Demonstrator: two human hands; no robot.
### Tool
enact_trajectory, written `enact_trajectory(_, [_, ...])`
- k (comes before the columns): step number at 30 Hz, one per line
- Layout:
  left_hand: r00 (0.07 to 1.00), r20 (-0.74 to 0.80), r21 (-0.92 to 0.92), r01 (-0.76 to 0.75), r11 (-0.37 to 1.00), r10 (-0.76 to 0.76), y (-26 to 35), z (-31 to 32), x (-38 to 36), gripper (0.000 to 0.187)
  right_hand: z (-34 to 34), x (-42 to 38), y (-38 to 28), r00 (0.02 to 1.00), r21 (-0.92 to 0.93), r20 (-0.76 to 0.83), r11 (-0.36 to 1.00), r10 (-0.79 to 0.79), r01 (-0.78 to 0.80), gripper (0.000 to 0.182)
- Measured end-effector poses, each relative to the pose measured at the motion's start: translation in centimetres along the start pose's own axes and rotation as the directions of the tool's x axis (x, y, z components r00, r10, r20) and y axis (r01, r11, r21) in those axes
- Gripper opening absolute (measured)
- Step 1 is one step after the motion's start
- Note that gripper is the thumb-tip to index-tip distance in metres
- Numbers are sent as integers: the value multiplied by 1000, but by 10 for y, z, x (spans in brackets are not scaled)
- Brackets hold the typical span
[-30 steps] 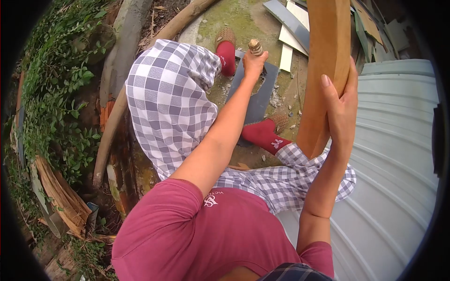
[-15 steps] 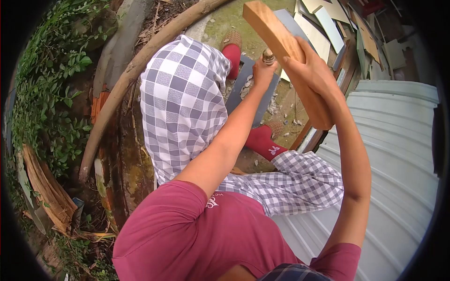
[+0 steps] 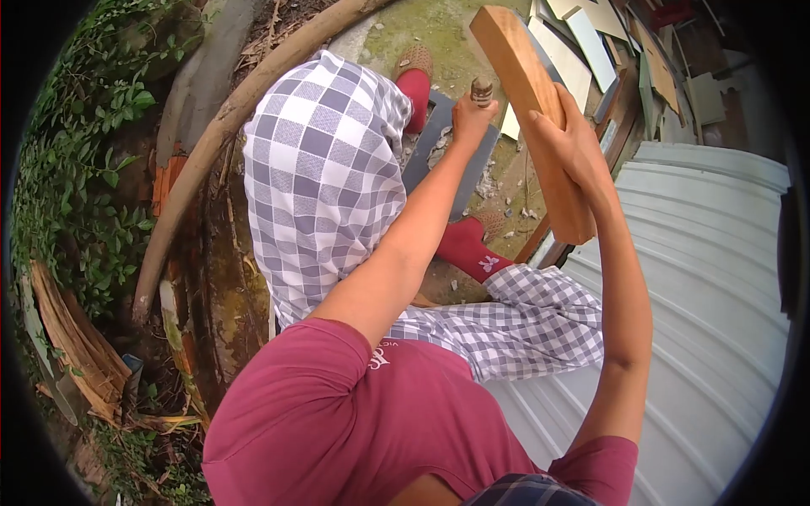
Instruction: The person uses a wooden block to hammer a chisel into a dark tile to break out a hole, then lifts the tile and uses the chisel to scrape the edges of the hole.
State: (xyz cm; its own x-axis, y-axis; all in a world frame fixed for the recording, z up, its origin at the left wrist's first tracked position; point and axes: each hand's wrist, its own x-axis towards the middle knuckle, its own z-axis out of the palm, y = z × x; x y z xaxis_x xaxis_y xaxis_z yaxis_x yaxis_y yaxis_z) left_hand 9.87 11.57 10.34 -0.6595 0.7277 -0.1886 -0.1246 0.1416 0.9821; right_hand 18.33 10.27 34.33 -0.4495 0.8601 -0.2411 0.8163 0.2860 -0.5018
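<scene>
My left hand is wrapped round an upright tool, whose ringed, worn handle end sticks out above the fist. The tool's lower part is hidden by the hand and forearm. Below it lies a dark grey board strewn with broken pale chips. In my right hand is a thick wooden block, long and squared, raised to the right of the tool and apart from it. The right thumb lies along the block's face.
My feet in red socks stand on either side of the grey board. A long curved branch runs along the left, beside leafy plants. Corrugated metal sheeting lies to the right, with scattered panels at the upper right.
The wooden block has shifted a little to the right and tilted more upright, staying in my right hand. My left hand keeps its hold on the tool; the view has moved slightly.
</scene>
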Motion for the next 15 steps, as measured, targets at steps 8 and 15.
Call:
enact_trajectory(8, [960,-223,-191,128,973,-170,-27,-17,27,27,18,-71,42,983,482,-19,863,182,-150,65])
enact_trajectory(15, [968,-235,-208,41,977,-91,-1,-13,31,17,72,-123,115,922,630,-75,735,380,-252,61])
